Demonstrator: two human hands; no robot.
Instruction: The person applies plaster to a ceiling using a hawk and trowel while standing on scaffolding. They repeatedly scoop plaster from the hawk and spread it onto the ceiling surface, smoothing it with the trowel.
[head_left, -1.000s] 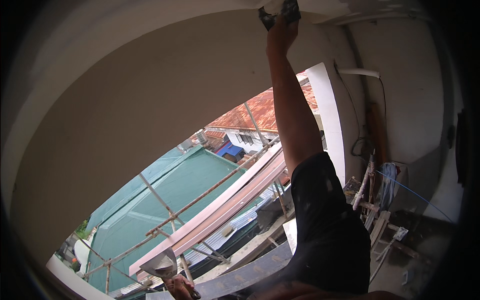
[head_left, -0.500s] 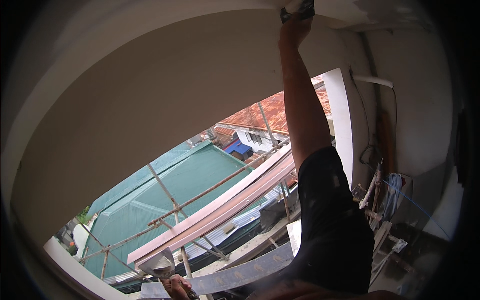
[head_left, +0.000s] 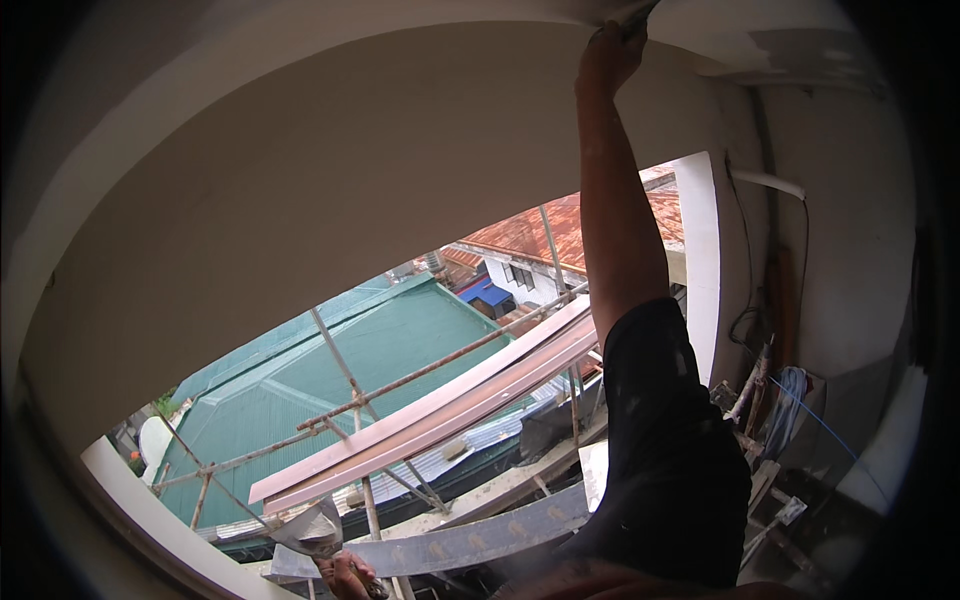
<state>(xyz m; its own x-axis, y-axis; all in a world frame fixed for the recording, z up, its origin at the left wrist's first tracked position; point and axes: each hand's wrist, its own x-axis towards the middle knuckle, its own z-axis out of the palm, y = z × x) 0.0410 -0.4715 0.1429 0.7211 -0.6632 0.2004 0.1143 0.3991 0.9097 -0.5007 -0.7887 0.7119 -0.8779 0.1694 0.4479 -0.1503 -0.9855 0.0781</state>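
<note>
The scraper (head_left: 318, 530) sits in the lower left of the frame, its wide pale blade fanning up and leftward out of the left hand (head_left: 348, 575). That hand is closed round the base of it, where the blade narrows toward the handle, most of which the fingers hide. The blade looks thin and fairly stiff, probably springy at its broad edge, and the tool seems light enough for one hand; the handle and narrow neck are the places to hold, as the smeared-looking face could be slick. Well apart from it, at the top edge right of centre, the raised right hand (head_left: 612, 58) is clasped on a dark tool (head_left: 636, 24) against the pale overhead surface. This one shows nearly edge-on, so its shape and stiffness are hard to judge; it, too, is likely light, held from below. Beyond the scraper lie a curved grey board (head_left: 470, 541) at bottom centre, long pinkish lengths (head_left: 440, 402) slanting across the middle, a rusty pole (head_left: 450, 356) and a green roof (head_left: 385, 345) at centre left.
</note>
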